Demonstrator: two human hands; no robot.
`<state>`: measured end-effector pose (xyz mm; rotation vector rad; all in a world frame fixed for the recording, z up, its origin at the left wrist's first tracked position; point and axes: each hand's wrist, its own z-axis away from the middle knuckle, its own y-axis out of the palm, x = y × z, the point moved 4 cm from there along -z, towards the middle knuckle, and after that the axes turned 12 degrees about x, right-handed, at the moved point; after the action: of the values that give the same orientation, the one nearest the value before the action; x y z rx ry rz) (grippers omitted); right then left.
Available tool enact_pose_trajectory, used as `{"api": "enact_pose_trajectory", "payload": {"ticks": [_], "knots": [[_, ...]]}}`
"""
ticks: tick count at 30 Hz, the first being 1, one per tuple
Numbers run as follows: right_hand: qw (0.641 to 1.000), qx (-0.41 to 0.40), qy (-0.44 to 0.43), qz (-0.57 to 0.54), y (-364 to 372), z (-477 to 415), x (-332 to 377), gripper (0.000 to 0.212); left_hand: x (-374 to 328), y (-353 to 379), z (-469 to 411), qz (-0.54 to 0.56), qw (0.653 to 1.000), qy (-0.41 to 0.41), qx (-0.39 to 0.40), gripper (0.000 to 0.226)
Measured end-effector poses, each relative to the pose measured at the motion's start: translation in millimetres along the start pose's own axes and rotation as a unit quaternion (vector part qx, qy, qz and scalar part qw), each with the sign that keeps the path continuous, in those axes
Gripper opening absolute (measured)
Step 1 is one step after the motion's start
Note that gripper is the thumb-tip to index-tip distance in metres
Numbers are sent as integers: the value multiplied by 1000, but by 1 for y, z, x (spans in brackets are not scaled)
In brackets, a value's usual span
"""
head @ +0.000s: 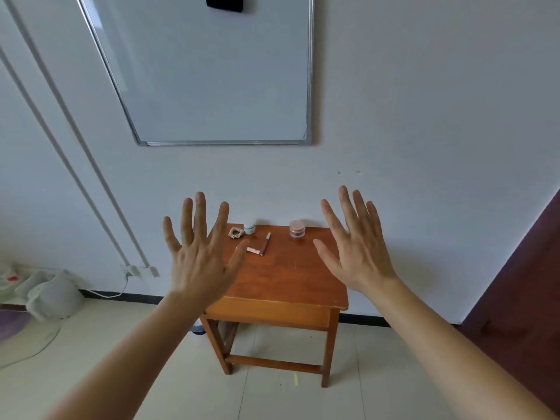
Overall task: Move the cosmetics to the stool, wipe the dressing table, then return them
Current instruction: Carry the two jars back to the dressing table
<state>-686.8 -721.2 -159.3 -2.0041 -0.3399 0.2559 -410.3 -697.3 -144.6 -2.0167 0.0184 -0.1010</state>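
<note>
- Head view, hands: I see the left hand (197, 259) and the right hand (360, 253) raised side by side, backs toward the camera. All fingers are straight and spread wide, and neither hand holds anything.
- Head view, counter: The small wooden counter (281, 280) stands against the white wall, between the two hands. The left hand covers its left edge and the right hand covers part of its right edge.
- Head view, cosmetics: All items lie on the far half of the counter.
  - A white jar (249, 227) with a teal band stands upright at the back left.
  - A beaded hair tie (236, 232) lies just beside the white jar, on its left.
  - A pink jar (297, 228) stands upright at the back right, well apart from the white jar.
  - A brown tube (266, 244) lies flat between the jars and nearer to me, and a pink tube (254, 251) meets its near end at an angle.
- Head view, surroundings:
  - A whiteboard (218, 71) hangs on the wall above the counter, with a black eraser (225, 3) at its top.
  - A wall socket (142, 270) with a white cord sits low at the left.
  - A dark red door (521, 283) stands at the right.
</note>
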Motion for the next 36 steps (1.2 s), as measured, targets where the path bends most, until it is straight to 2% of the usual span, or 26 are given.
{"api": "enact_pose_trajectory", "payload": {"ticks": [7, 13, 18, 22, 26, 30, 36], "knots": [[996, 84, 15, -15, 75, -125, -56, 76, 10, 80, -124, -60, 993, -42, 98, 76], [992, 115, 22, -38, 143, -193, -69, 83, 22, 145, -190, -44, 990, -25, 129, 76], [986, 142, 77, -42, 201, -242, -88, 84, 46, 224, -247, -22, 981, -24, 190, 83], [972, 175, 146, -58, 248, -276, -98, 83, 67, 288, -298, 1, 970, 15, 241, 83], [954, 217, 197, -68, 299, -295, -99, 83, 76, 355, -331, 15, 951, 64, 302, 81], [921, 287, 249, -82, 356, -298, -92, 82, 79, 421, -341, 12, 916, 113, 385, 77], [886, 367, 258, -115, 433, -282, -87, 78, 74, 498, -333, 26, 875, 128, 466, 73]]}}
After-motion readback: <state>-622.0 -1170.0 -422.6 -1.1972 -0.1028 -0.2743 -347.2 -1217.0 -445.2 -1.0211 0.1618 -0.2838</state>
